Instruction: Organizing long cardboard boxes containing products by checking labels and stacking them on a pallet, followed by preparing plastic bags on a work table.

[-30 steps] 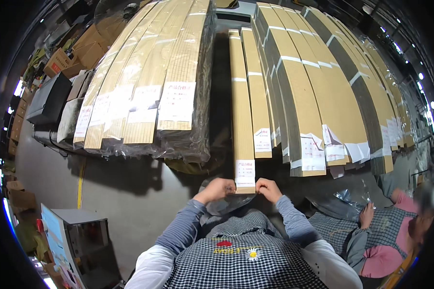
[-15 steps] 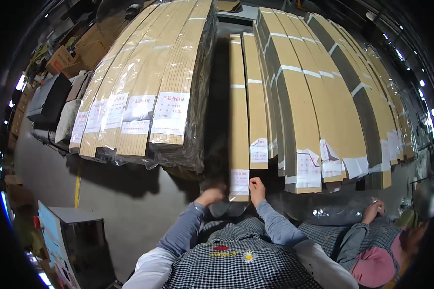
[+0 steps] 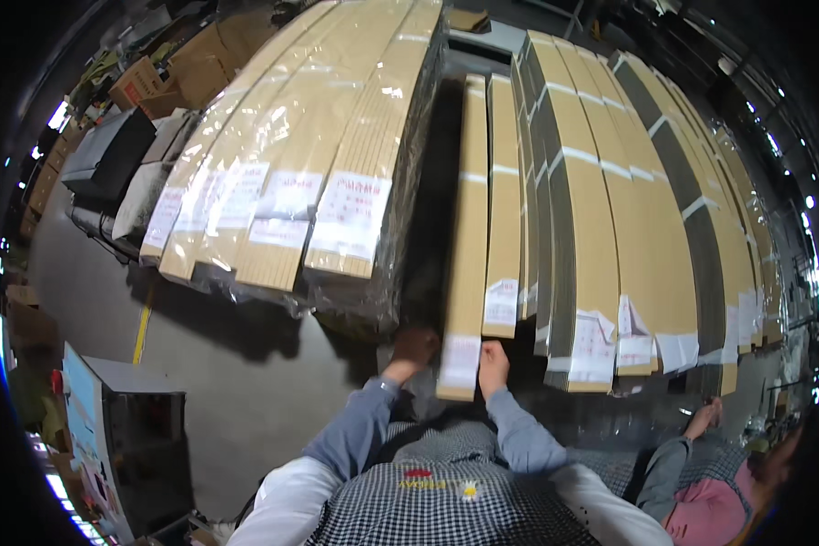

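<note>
A long, narrow bundle of tan cardboard strips point(image 3: 467, 246) points toward me, with a white paper label point(image 3: 460, 357) across its near end. Just right of that label is my right hand point(image 3: 494, 366), its fingers curled closed against the bundle's edge; whatever they pinch is too small to make out. On the other side, my left hand point(image 3: 413, 351) lies in shadow close to the bundle's left edge. Its fingers are dark and blurred. A second narrow bundle point(image 3: 503, 209), also labelled and banded in white, lies alongside to the right.
A wide stack wrapped in clear plastic point(image 3: 350, 155) stands at left, and more banded cardboard stacks point(image 3: 601, 246) at right. A co-worker's hand point(image 3: 703, 419) is by the right stacks. A dark-sided cabinet point(image 3: 141, 446) stands at lower left, cartons point(image 3: 146, 84) at upper left.
The view has turned a little, shifting the stacks rightward in the picture. Both my hands stay by the near end of the narrow bundle. The right one still has its fingers curled.
</note>
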Demonstrator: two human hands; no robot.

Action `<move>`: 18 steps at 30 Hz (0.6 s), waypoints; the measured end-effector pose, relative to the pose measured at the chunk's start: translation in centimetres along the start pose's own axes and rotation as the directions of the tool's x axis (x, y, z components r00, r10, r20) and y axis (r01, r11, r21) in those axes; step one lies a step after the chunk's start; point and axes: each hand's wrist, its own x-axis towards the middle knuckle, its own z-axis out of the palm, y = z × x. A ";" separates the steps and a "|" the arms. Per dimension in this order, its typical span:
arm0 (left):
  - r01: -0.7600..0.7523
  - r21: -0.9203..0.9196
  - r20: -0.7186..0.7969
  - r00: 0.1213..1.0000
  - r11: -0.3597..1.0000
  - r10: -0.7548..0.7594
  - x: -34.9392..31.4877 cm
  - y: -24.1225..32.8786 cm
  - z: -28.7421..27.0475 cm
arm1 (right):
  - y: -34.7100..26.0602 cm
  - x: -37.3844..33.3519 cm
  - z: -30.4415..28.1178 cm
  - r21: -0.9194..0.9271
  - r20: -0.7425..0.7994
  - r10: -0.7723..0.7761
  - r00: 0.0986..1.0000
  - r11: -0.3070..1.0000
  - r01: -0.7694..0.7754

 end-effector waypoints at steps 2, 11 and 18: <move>-0.031 -0.167 0.248 0.966 0.985 0.073 -1.6 -1.0 -1.1 | 1.1 -1.7 -1.8 -0.189 0.138 -0.007 0.990 0.982 0.033; 0.498 -0.756 0.434 0.867 0.424 -0.245 -4.9 1.9 0.6 | 2.9 1.3 -2.3 0.409 0.332 0.550 0.767 0.649 -0.642; 0.505 -0.749 0.288 0.831 0.427 -0.476 -6.4 -2.8 5.4 | 2.4 0.2 0.2 0.341 0.365 0.767 0.528 0.418 -0.842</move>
